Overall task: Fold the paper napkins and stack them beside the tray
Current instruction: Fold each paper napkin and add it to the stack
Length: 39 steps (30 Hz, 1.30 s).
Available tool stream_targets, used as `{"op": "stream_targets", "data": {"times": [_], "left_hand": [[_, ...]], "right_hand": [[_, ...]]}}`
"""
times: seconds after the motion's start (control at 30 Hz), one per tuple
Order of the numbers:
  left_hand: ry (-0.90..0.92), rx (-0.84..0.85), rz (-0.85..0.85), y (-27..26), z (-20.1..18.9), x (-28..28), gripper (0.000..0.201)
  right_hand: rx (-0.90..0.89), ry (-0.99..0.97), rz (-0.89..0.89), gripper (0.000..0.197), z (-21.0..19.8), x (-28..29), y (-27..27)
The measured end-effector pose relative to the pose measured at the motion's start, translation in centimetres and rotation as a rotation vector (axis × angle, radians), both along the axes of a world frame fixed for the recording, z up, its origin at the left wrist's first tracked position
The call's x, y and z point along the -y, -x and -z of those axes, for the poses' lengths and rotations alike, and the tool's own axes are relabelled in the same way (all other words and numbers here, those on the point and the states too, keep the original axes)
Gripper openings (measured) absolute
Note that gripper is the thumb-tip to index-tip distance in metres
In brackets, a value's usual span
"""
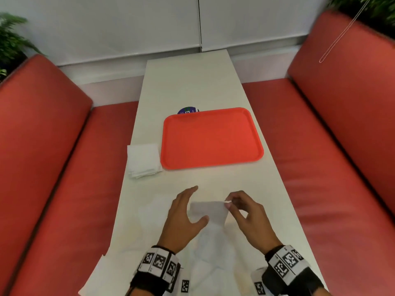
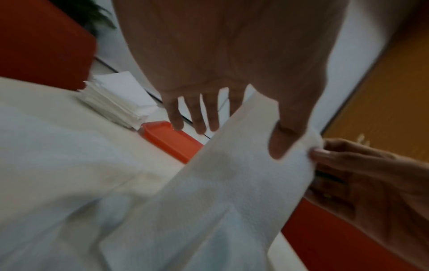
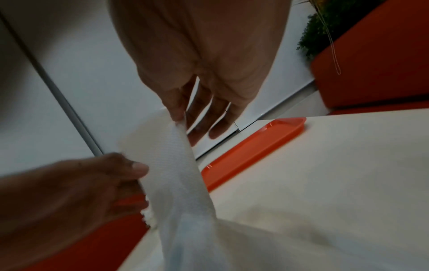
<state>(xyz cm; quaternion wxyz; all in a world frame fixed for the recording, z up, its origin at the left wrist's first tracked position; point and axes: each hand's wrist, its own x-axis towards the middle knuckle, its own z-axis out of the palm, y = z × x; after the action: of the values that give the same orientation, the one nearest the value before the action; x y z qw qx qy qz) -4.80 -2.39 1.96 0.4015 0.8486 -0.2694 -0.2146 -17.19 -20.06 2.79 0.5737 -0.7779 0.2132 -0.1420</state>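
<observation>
Folding is underway: both hands, left hand and right hand, pinch a napkin lifted near the tray (folded stack beside it); next, crease it flat.

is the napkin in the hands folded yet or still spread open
Mid-fold, not finished. The napkin is lifted off the table, its corner pinched by the right hand and its other side by the left hand.
</observation>
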Motion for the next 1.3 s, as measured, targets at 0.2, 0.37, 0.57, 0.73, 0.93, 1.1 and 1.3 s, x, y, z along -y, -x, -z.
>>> {"op": "stream_targets", "data": {"times": [0.2,0.37,0.57,0.73,0.93,1.1,1.3], "left_hand": [[0.148,-0.166,-0.238,0.4,-2.3,0.6,0.035],[0.423,-0.389,-0.341,2.2,-6.9,1.8,0.024],[0.514,-0.450,-0.289,4.0,-10.5,2.4,0.026],[0.542,-0.333,-0.216,5.4,-12.1,2.5,0.018],[0.618,-0.191,-0.107,5.8,-12.9,2.9,0.026],[0.623,-0.201,-0.066,5.5,-13.1,2.4,0.037],[0.644,-0.344,-0.145,6.1,-14.2,2.8,0.030]], "right_hand": [[0.116,-0.269,0.022,0.030,-3.3,0.8,-0.4],[-0.012,-0.281,-0.127,0.017,-4.8,1.2,-0.1],[0.139,-0.369,-0.007,0.011,-7.8,2.2,1.1],[0.210,-0.395,-0.045,0.017,-9.6,3.3,2.5],[0.296,-0.517,-0.119,0.025,-10.3,3.8,3.4],[0.299,-0.468,-0.177,0.052,-11.0,3.8,3.6],[0.333,-0.228,-0.099,0.010,-11.8,3.3,3.4]]}}
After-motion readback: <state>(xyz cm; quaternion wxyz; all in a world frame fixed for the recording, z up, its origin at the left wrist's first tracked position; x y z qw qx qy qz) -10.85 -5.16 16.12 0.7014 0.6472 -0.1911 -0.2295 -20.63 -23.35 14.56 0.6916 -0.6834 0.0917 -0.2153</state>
